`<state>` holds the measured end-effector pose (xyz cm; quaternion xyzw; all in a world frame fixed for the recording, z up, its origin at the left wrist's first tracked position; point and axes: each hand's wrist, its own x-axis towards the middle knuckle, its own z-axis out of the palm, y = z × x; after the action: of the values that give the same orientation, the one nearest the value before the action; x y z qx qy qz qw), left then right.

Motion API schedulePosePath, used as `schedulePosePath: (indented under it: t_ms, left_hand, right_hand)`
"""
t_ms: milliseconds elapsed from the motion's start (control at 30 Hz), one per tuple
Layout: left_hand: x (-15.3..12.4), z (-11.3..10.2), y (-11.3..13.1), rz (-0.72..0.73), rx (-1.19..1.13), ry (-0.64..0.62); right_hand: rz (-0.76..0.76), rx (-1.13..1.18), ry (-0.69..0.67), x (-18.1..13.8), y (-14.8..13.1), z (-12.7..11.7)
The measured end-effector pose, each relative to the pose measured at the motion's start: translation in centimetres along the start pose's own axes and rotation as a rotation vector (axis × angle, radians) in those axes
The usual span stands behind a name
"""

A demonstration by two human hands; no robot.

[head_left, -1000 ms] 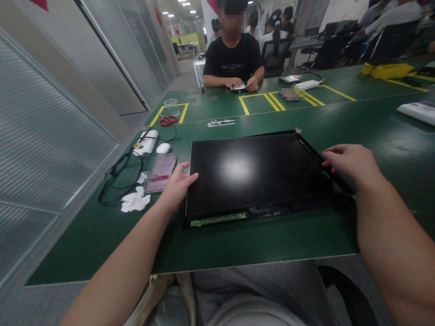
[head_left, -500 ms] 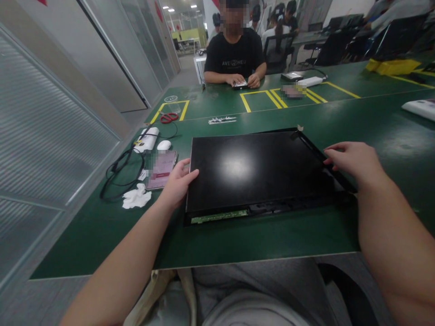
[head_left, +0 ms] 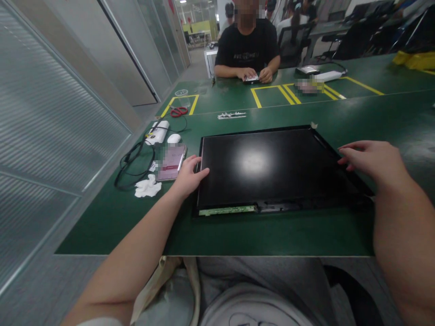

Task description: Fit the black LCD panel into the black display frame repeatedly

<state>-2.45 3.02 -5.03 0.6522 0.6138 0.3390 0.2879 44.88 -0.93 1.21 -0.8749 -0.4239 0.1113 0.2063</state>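
Note:
A dark LCD panel lies face up in a shallow black frame on the green table. Along its near left edge shows a thin green circuit board strip. My left hand grips the panel's left edge, thumb on top and fingers at the side. At the opposite side, my right hand is closed in a pinch at the frame's right rim; its fingertips are partly hidden.
Left of the panel lie a phone, crumpled tissue, a white mouse, a white power strip with black cable, and red scissors. White strips lie beyond. Across the table a person handles a small device.
The panel's left side, raised and shifted before, now sits lower and more squarely inside the frame. Both hands stay at its sides. The whole view has shifted, moving everything rightward.

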Motion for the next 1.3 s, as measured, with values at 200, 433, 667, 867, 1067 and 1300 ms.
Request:
schedulePosePath:
  t_ms: [200,433,667,867,1067,1300]
  left_hand:
    - [-0.28,0.14,0.79,-0.029,0.098,-0.011]
    - [-0.19,0.23,0.78,-0.033,0.123,-0.004]
    - [-0.27,0.00,0.48,0.015,0.221,-0.022]
    - [-0.31,0.04,0.24,0.047,0.291,-0.039]
    - [-0.26,0.16,0.49,0.062,0.332,-0.029]
    - [-0.35,0.24,0.57,0.083,0.343,-0.026]
  right_hand:
    - [0.010,0.025,0.001,0.10,0.29,0.16]
    - [0.010,0.058,0.001,-0.18,0.16,0.12]
    - [0.003,0.044,0.006,0.02,0.36,0.20]
    - [-0.032,0.024,0.028,0.43,0.79,0.47]
    - [0.008,0.030,0.017,0.02,0.22,0.27]
    - [0.019,0.026,0.011,-0.44,-0.16,-0.03]
